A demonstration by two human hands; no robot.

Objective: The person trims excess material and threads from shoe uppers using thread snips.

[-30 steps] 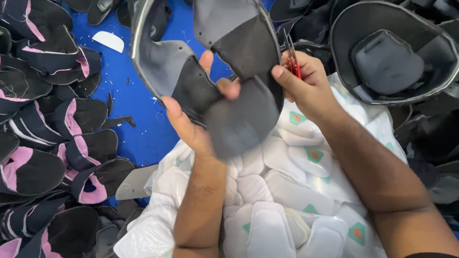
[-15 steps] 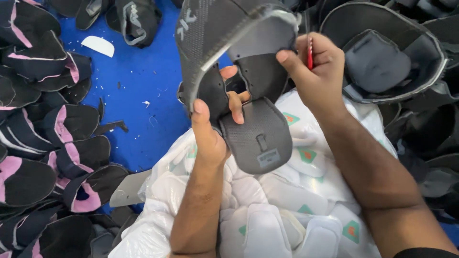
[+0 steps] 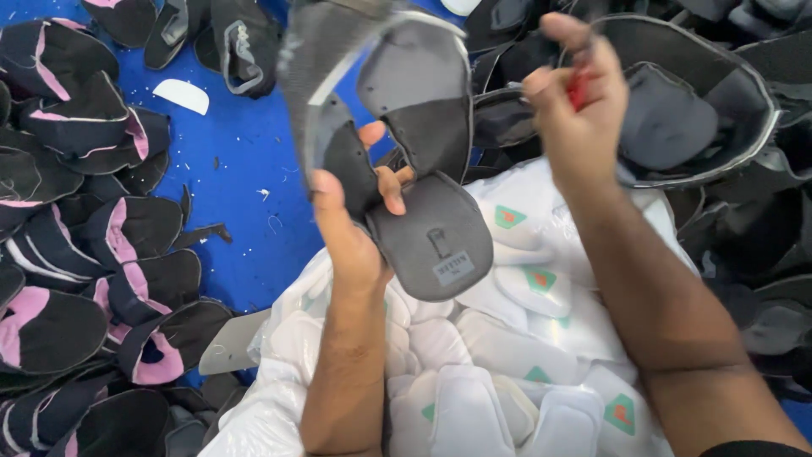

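Blue bench [image 3: 254,169] lies under it all. Left hand [image 3: 351,228] pinches a grey shoe upper [image 3: 406,161] held up over a bag of white foam pads [image 3: 474,372]; right hand [image 3: 575,118] is closed around a small red tool [image 3: 578,87]. Black-and-pink uppers [image 3: 93,245] are heaped at left.

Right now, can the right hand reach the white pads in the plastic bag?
Probably yes. The right hand holds only a small red tool, and the white pads lie uncovered just below its forearm, nothing between.

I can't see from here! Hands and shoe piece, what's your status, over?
Left hand grips the grey shoe upper. Right hand raised beside it, closed on a small red tool. Nothing between them.
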